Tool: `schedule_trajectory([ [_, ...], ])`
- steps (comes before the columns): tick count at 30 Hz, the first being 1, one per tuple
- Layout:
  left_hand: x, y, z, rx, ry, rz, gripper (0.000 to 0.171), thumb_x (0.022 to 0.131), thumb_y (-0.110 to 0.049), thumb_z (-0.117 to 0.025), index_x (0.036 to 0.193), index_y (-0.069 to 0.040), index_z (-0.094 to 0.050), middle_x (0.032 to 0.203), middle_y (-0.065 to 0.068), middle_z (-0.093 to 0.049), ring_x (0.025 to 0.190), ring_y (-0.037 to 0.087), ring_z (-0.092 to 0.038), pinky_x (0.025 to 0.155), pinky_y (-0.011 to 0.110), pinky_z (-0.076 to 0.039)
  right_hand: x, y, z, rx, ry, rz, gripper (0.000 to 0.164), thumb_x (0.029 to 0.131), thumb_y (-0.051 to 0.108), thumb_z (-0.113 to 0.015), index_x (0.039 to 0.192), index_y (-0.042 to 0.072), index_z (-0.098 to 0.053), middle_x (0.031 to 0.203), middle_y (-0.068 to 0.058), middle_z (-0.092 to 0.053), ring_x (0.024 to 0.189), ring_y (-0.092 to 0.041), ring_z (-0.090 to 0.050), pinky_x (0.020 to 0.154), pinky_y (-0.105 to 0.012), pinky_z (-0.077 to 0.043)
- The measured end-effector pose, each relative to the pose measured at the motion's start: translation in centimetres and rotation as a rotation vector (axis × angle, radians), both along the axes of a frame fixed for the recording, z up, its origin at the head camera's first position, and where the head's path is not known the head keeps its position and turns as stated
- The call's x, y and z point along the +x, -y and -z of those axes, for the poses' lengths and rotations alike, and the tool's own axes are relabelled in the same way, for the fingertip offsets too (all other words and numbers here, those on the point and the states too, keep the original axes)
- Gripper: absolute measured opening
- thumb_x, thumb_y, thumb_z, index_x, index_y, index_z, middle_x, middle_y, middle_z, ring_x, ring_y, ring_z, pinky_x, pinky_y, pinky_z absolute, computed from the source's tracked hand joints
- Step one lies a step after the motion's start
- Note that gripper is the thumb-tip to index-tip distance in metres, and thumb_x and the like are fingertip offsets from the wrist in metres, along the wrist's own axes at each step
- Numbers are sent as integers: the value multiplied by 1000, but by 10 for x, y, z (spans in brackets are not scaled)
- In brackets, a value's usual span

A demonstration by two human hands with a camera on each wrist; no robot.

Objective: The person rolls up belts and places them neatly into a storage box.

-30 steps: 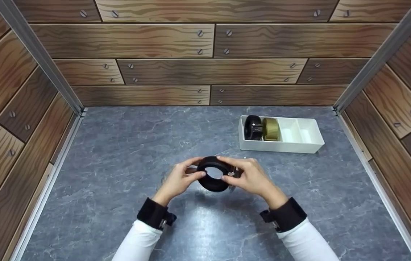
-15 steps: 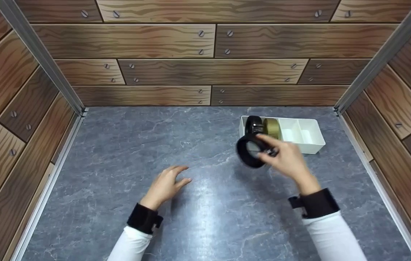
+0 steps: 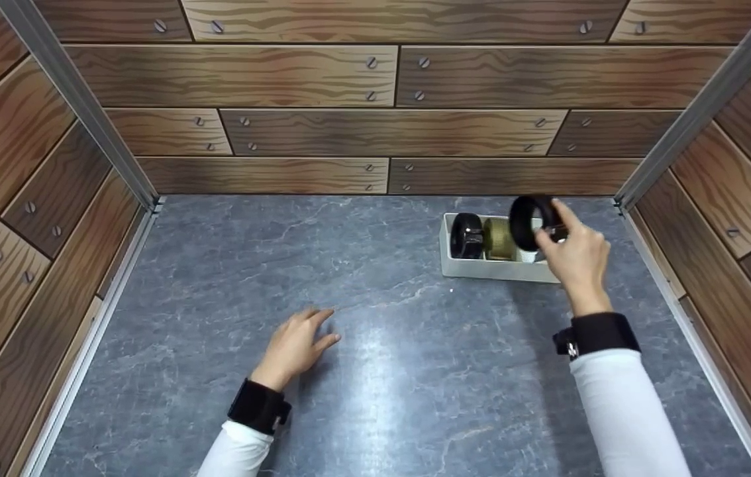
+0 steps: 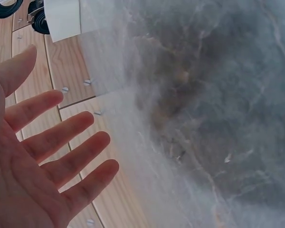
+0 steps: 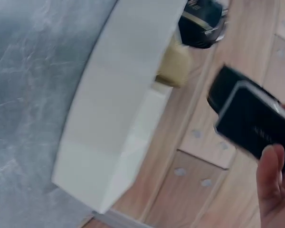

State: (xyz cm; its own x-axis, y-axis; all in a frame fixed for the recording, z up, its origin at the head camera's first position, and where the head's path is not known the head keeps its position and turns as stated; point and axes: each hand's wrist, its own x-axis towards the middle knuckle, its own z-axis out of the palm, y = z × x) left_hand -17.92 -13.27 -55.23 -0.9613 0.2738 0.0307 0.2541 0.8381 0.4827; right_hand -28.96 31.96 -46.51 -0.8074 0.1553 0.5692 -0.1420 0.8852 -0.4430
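Observation:
My right hand (image 3: 577, 262) pinches a rolled black belt (image 3: 518, 226) between thumb and fingers. It is held over the right part of a white divided box (image 3: 488, 269). In the right wrist view the belt's dark flat buckle (image 5: 251, 121) has a pale edge and small lettering, too blurred to read. Another rolled black belt (image 3: 460, 235) stands in the box's left end, with an olive-gold roll (image 3: 499, 240) beside it. My left hand (image 3: 293, 346) hovers low over the grey surface, holding nothing; its fingers (image 4: 69, 137) are spread and relaxed.
A grey marbled tabletop (image 3: 250, 265) lies under both hands. Wood-patterned walls (image 3: 309, 132) rise at the back and both sides, with metal posts (image 3: 77, 99) at the corners. The held belt and hand hide much of the box's right end.
Both hands held the belt at the middle a second ago. The left hand let go and drew back left; the right hand carried the belt right and away, over the box.

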Motion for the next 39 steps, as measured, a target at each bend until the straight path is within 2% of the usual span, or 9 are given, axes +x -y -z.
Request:
schedule_trajectory([
  [3, 2, -1, 3, -18, 4, 2, 54, 93, -38, -66, 137, -9, -56, 133, 19, -56, 121, 41, -53, 99, 57, -41, -12, -4, 12, -18, 16, 86, 53, 83, 21, -73, 134, 14, -61, 101, -34, -65, 76, -55, -60, 64, -59, -42],
  [8, 6, -3, 8, -62, 20, 6, 54, 93, -39, -65, 137, -8, -57, 133, 20, -57, 123, 49, -48, 100, 61, -37, -27, -6, 32, -39, 90, 189, 55, 86, 24, -70, 139, 16, -55, 109, -32, -64, 84, -56, -60, 70, -62, -44],
  [13, 10, -7, 13, -101, -9, 28, 53, 92, -40, -66, 133, -7, -59, 126, 18, -61, 116, 43, -55, 94, 58, -43, -35, -3, 44, -51, 117, 245, 55, 87, 24, -69, 139, 17, -55, 102, -33, -65, 84, -55, -60, 70, -62, -44],
  [17, 14, -13, 17, -134, -15, 45, 55, 89, -41, -69, 133, -9, -60, 124, 17, -62, 115, 40, -56, 92, 58, -44, -36, -2, 49, -47, 139, 257, 55, 88, 24, -68, 140, 17, -53, 99, -35, -64, 85, -55, -60, 69, -63, -44],
  [23, 18, -18, 20, -205, -45, 68, 62, 82, -43, -76, 132, -11, -61, 122, 16, -62, 113, 39, -56, 90, 58, -45, -32, -1, 61, -41, 224, 261, 57, 89, 25, -68, 143, 18, -49, 100, -35, -64, 87, -54, -61, 70, -64, -44],
  [29, 18, -21, 23, -223, -37, 64, 64, 80, -42, -78, 134, -12, -59, 125, 15, -60, 115, 39, -54, 92, 57, -44, -30, 2, 70, -11, 266, 240, 58, 89, 26, -68, 143, 19, -48, 100, -35, -63, 86, -55, -61, 67, -64, -45],
  [39, 18, -22, 24, -214, -51, 72, 63, 80, -42, -78, 132, -11, -60, 124, 16, -60, 114, 40, -55, 91, 57, -45, -25, -8, 66, 14, 532, 192, 63, 96, 34, -57, 153, 27, -31, 116, -34, -56, 94, -59, -56, 70, -66, -45],
])
